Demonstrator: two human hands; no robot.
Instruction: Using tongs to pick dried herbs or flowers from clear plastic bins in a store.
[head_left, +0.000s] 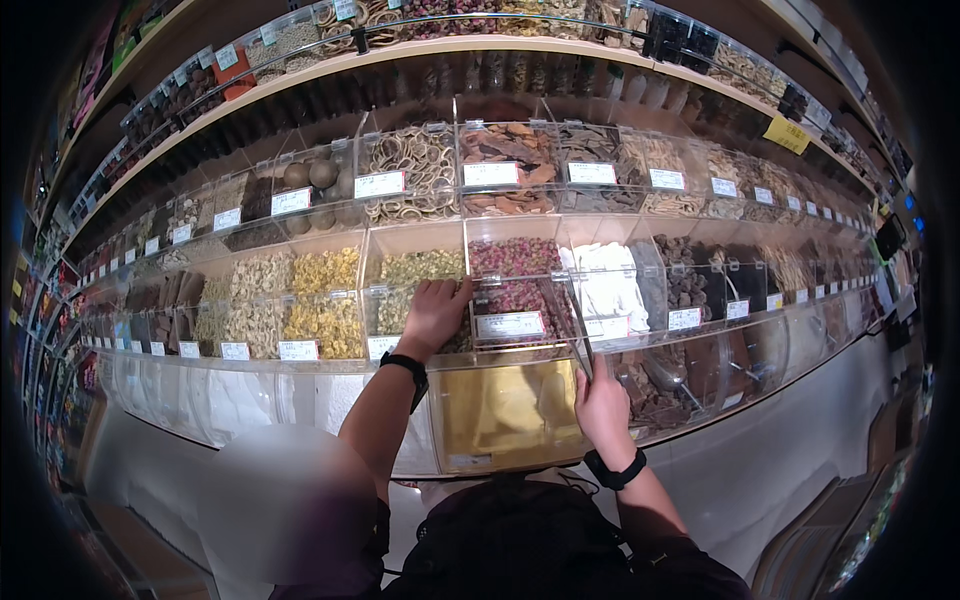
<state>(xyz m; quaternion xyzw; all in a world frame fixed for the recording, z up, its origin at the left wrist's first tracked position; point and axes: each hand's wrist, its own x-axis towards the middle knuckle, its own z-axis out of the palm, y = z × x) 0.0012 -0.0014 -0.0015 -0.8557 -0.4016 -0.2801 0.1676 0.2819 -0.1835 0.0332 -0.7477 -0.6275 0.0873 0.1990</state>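
My left hand (439, 311) rests on the clear acrylic lid and divider between a bin of pale green dried buds (401, 270) and a bin of dried pink rosebuds (510, 255). Its fingertips touch the upper edge, and it holds no tool that I can see. My right hand (600, 397) is closed around a pair of metal tongs (581, 322). The tongs point up and away from me, their far ends over the right side of the rosebud bin, beside a bin of white pieces (607, 277). A white price label (510, 325) is on the rosebud bin's front.
Bins of yellow dried flowers (322, 330) stand at left, dark dried goods (679, 270) at right. A higher row holds dried slices (409, 165) and bark-like pieces (510, 150). Below are a gold-coloured bin (510, 420) and a metal scoop (667, 371). A wooden shelf (480, 49) runs above.
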